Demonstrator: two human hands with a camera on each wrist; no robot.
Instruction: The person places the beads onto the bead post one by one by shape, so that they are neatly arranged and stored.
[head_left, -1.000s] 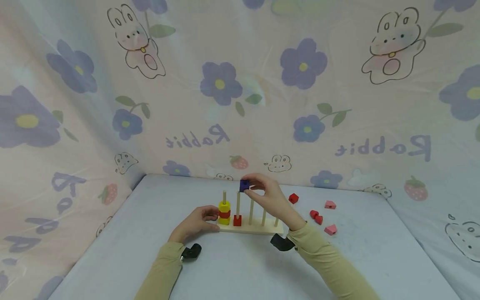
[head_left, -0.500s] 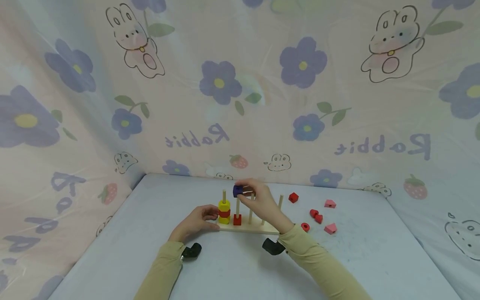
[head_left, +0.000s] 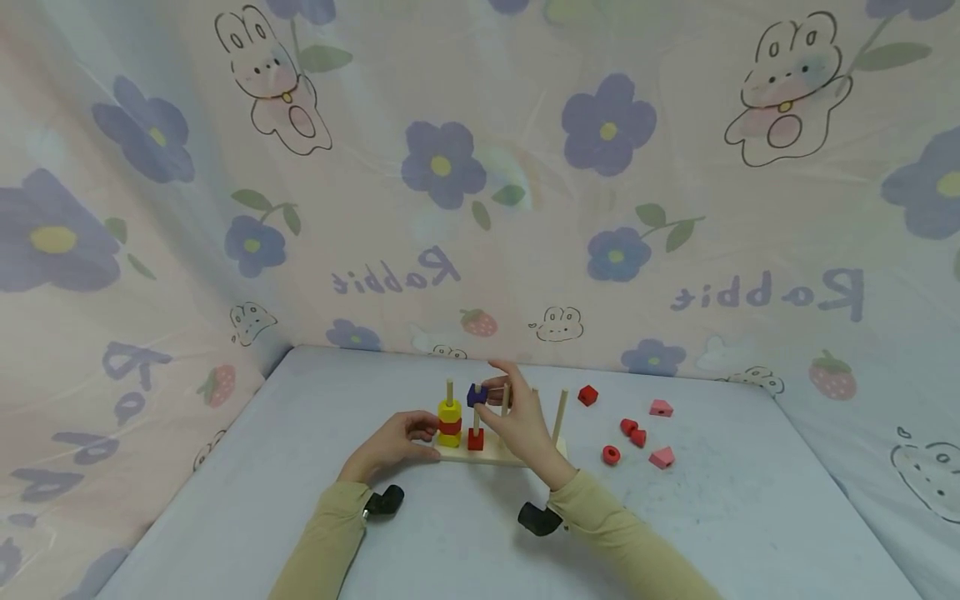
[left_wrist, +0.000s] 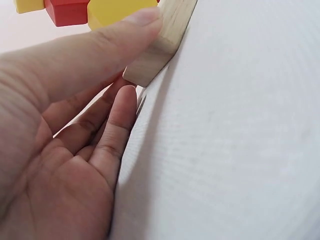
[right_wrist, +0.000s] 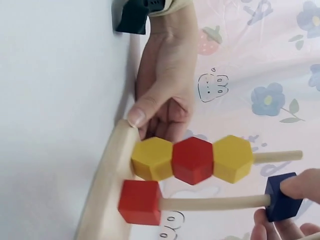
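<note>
A wooden peg board (head_left: 480, 456) lies on the table, its left end between the thumb and fingers of my left hand (head_left: 392, 446); the thumb presses on top of that end in the left wrist view. Its leftmost peg bears a yellow hexagonal block (right_wrist: 233, 159), a red hexagonal block (right_wrist: 192, 160) and another yellow one (right_wrist: 152, 158). At the bottom of the second peg sits a red cube (head_left: 476, 440). My right hand (head_left: 525, 427) pinches a dark blue cube (right_wrist: 283, 197) at that peg's top, the peg's tip poking through it.
Right of the board lie a red faceted block (head_left: 588, 395), a red ring-shaped bead (head_left: 611, 455), two small red pieces (head_left: 632, 432) and pink blocks (head_left: 662, 457). Bare pegs (head_left: 560, 417) stand along the board's right part. A patterned curtain (head_left: 525, 250) rises behind the table.
My right hand has moved left and down, bringing the blue cube from above the second peg onto its top. The red ring-shaped bead has come out from behind the right arm. My left hand stays put.
</note>
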